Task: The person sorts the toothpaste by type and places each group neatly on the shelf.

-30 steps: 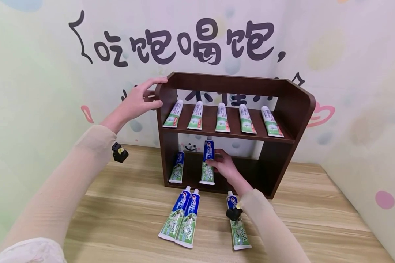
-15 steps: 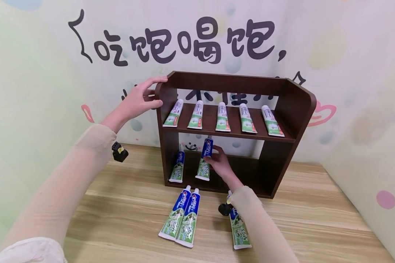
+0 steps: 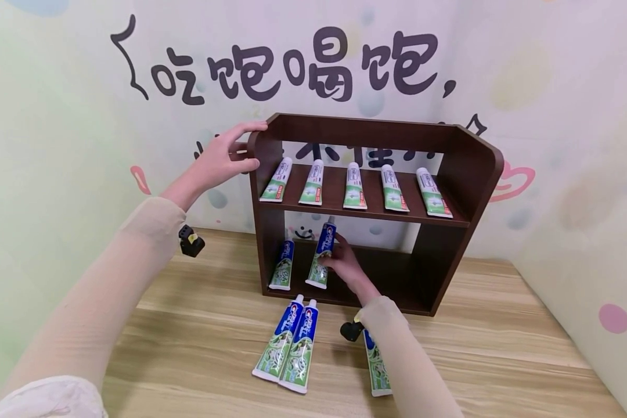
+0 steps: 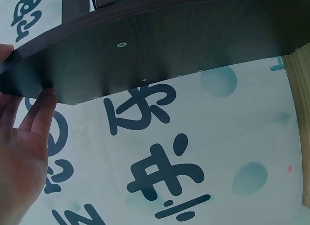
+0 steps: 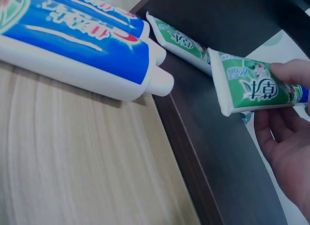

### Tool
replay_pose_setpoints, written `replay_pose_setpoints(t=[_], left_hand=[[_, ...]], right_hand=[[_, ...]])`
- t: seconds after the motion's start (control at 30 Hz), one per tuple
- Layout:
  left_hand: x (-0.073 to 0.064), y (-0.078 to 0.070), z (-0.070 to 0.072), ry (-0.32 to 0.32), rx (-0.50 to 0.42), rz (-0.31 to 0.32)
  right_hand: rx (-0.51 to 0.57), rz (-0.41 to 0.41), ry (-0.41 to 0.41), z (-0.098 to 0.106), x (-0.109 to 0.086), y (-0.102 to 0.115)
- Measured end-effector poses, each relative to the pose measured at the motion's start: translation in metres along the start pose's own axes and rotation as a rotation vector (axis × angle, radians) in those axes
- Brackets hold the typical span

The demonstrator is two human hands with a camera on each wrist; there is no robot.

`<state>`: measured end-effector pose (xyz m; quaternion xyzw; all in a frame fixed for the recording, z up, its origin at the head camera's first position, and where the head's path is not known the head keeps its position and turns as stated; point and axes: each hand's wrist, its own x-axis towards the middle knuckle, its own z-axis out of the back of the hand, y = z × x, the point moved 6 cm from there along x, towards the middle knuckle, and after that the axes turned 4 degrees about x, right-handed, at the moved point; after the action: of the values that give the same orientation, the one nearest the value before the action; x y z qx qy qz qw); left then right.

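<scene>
My left hand grips the upper left side panel of a dark brown two-tier shelf rack; in the left wrist view, fingertips lie on both faces of the panel. Inside the lower tier, my right hand holds a blue and green toothpaste tube between thumb and fingers. Its cap points up and it leans back. The right wrist view shows the tube's flat white end apart from the shelf floor. To its left, a matching tube leans in the lower left corner.
Two matching tubes lie side by side on the wooden table before the rack. Another tube lies partly beneath my right forearm. Several white and green tubes line the upper tier. A printed wall stands behind.
My right hand has shifted left with the toothpaste tube, which now tilts more and sits nearer the corner tube. The right forearm covers more of the table tube. My left hand stays put.
</scene>
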<state>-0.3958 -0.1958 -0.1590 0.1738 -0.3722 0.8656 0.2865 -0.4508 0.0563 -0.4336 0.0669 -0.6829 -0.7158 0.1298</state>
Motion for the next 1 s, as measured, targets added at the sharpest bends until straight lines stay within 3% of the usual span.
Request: replay_pose_setpoints(t=[0.1,0.33,0.47,1.0], left_hand=[[0.0,0.0,0.0,-0.001,-0.001,-0.004],[0.0,-0.001,-0.001,-0.002,0.001,0.0],[0.0,-0.001,-0.001,-0.002,0.002,0.001],[0.001,0.0,-0.001,-0.002,0.01,0.006]], right_hand=[[-0.009,0.001,0.027,-0.004,-0.007,0.009],[-0.053,0.06,-0.038,-0.007,0.005,-0.011],[-0.084,0.048,-0.039,-0.01,0.006,-0.013],[-0.283,0.067,0.081,-0.016,0.009,-0.013]])
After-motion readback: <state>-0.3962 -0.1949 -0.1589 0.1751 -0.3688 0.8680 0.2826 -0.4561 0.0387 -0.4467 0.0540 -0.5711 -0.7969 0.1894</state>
